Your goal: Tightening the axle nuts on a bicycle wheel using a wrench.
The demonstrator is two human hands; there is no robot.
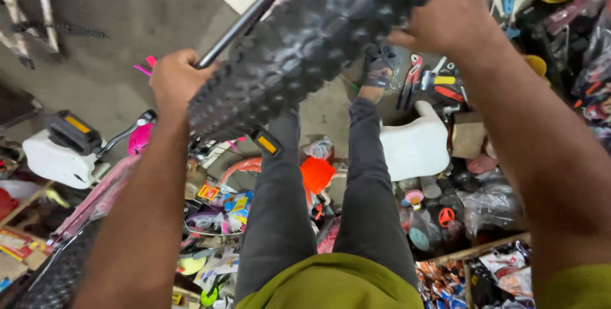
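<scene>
The left hand (175,80) was closed around the lower end of a knobby black bicycle tyre (305,42), its fingers wrapped by a dark metal bar (245,22) that ran alongside. The right hand (449,19) gripped the tyre's upper part, fingers curled over the tread. The tyre hung raised above the person's grey-trousered legs (a white plastic container (417,147) stood just beside the right leg), over a cluttered floor of tools (433,83)

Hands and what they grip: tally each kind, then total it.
Hands: 2, left hand and right hand
Knobby black tyre: 1, under both hands
Dark metal tube: 1, beside the left hand
Total: 4
</scene>
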